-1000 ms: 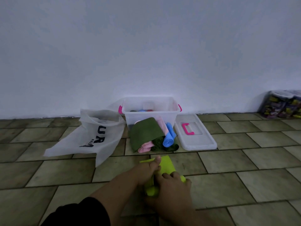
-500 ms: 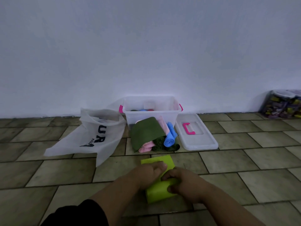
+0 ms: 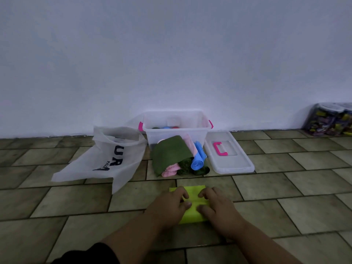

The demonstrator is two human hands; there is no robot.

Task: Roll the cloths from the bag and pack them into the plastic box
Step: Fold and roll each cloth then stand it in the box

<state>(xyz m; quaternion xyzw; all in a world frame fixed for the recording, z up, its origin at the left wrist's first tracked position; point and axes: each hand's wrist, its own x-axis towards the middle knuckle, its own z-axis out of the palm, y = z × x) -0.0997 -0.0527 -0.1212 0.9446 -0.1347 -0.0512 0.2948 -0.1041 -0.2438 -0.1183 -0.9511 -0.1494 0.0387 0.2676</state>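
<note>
Both grips are down low on the floor (image 3: 285, 206) here; left grip (image 3: 170, 203) and right grip (image 3: 219, 209) each have fingers curled over the yellow cloth (image 3: 193, 193) with thumbs tucked at the near side, so I'd call both clenched on it, mid-roll by the look of it; the far end of the cloth lies flat on the tiles past the fingertips.

Just beyond is a heap: a green cloth (image 3: 169, 151) draped over a pink cloth (image 3: 170, 170), a blue roll (image 3: 198, 159) beside them, all right up against the front of the plastic box (image 3: 198, 134); white bag (image 3: 106, 159) slumped to the left, lid (image 3: 234, 162) flat on the right; a few rolls are already inside the box, which sits by the wall.

What could go wrong imo: uneven pressure between the two sides and the roll goes cone-shaped; loosen up while lifting and it springs open; and a sloppy reach over that heap could scatter it.
</note>
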